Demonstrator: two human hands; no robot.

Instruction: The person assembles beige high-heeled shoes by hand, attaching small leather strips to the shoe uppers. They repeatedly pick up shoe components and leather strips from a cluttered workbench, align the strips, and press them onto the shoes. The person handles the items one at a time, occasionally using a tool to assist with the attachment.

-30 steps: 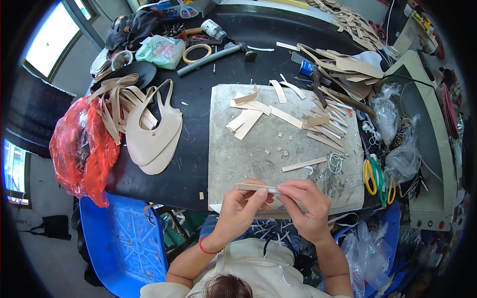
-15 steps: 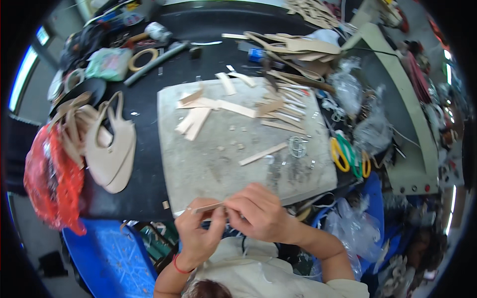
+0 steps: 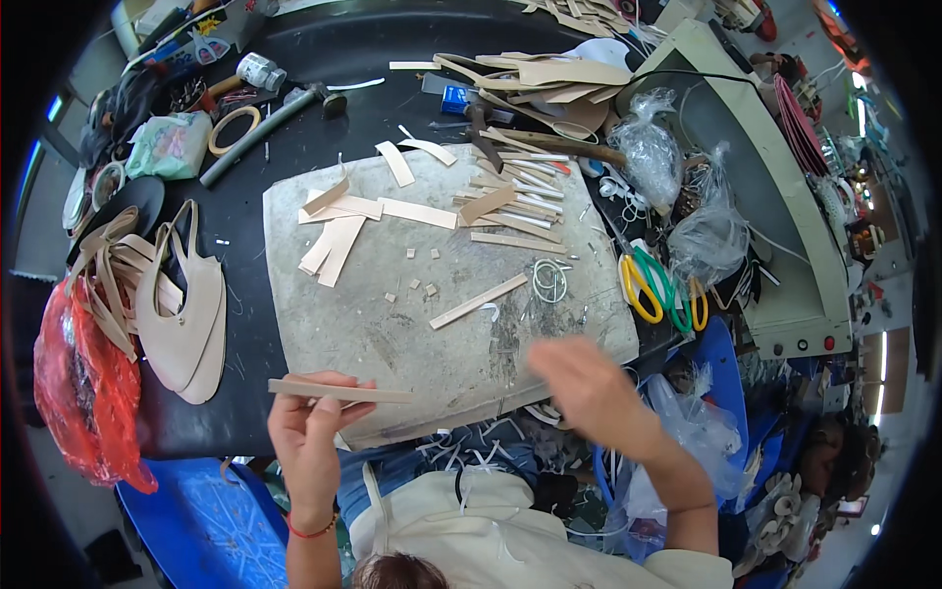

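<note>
Cluttered black work surface [image 3: 294, 157], seen from the head camera, with a grey stone slab [image 3: 432, 324] at its middle. Scattered over the slab: short tan leather strips [image 3: 339, 231], one longer strip [image 3: 479, 300] lying diagonally, small offcuts and a wire ring [image 3: 549, 280]. Left of the slab, a stack of tan leather cut pieces [image 3: 182, 314] beside a red plastic bag [image 3: 83, 393]; to the right, yellow and green scissors [image 3: 657, 290] and clear plastic bags [image 3: 711, 240].

Compared with half a second ago: both hands together on one strip then, now parted. Right hand [image 3: 589, 388] lifted off and moved away to the right over the slab's near corner, blurred, so whether its grip is open or closed cannot be told; nothing visibly held. Left hand [image 3: 309, 427] alone keeping the long thin leather strip [image 3: 339, 391], pinched closed between thumb and fingers, held level just at the slab's near edge. Probably a finished pass on that strip, with the right hand free to fetch something.
</note>
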